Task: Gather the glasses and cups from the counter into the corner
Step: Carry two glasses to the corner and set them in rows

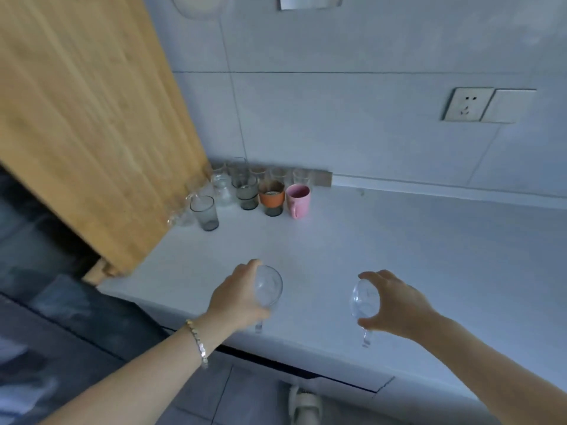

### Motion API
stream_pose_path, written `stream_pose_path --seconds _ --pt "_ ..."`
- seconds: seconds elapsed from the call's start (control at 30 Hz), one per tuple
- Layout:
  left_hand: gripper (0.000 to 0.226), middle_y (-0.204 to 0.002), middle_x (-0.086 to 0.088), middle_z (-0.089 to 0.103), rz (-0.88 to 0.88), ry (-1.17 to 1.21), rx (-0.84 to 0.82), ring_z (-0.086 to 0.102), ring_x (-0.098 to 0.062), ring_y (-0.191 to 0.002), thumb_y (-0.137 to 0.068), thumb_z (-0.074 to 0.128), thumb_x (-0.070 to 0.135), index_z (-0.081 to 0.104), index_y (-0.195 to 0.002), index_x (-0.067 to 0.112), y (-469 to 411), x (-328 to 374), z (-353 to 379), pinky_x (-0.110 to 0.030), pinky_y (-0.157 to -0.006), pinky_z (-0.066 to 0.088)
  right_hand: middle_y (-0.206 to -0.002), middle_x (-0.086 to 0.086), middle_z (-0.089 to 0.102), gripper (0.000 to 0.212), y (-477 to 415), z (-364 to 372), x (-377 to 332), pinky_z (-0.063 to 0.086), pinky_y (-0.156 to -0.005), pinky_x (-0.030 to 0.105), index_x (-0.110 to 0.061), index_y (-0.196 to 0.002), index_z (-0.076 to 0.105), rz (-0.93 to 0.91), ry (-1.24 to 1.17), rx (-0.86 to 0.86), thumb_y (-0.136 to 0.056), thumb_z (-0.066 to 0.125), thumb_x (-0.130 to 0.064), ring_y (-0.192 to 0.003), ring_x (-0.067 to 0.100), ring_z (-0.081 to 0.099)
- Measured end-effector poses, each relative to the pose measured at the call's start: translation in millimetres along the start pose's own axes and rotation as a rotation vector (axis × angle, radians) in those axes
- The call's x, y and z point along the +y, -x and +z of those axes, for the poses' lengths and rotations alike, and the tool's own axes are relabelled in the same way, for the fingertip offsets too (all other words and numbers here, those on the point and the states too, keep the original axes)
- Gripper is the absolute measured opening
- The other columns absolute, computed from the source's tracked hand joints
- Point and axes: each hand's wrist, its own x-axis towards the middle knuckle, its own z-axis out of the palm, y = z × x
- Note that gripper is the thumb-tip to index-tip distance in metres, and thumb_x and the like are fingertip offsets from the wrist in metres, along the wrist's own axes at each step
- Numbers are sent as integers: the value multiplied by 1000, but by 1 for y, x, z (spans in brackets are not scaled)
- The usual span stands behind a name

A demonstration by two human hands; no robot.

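My left hand (237,297) grips a clear glass cup (269,286) with a handle, held above the front of the white counter (399,256). A second clear handled glass (363,299) is gripped by my right hand (395,305), a little to the right. In the back corner stand several cups: a pink mug (298,199), an orange-banded cup (271,197), stacked grey tumblers (245,188), a lone grey tumbler (205,212) and clear glasses (221,185) along the wall.
A tall wooden panel (92,118) bounds the corner on the left. The tiled wall carries a socket (468,104) and a switch (506,105). The counter's front edge runs below my hands, with floor and a slipper (305,406) beneath.
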Motion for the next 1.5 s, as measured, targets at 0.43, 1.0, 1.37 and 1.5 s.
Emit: stream_pose_path --seconds 0.43,1.0,1.37,1.5 --pt "49 -99 6 37 -104 -21 -9 41 -16 -90 -62 71 16 41 -100 17 -207 -91 -63 -27 -59 35 -139 -11 40 81 -210 5 -93 44 -91 23 -33 -140 32 -119 -51 -77 -70 72 -39 -118 14 53" --pt "79 -129 -12 39 107 -110 -296 47 -32 -120 -72 70 19 28 -139 19 -347 -158 -48 -39 -94 48 -139 1 36 92 -316 56 -183 39 -100 23 -18 -146 25 186 -254 -6 -70 76 -24 -126 19 42" --pt "85 -147 -13 20 195 -119 -361 33 -32 -132 -83 63 17 9 -147 19 -356 -162 -44 -35 -101 42 -143 -3 34 91 -363 75 -215 44 -97 31 -19 -147 20 324 -198 47 -74 72 -29 -122 24 45" --pt "85 -148 -13 19 230 -121 -375 32 -32 -133 -83 63 17 9 -148 19 -360 -163 -43 -34 -104 39 -146 -5 30 97 -363 78 -215 46 -98 33 -21 -149 14 329 -187 19 -72 74 -27 -126 22 42"
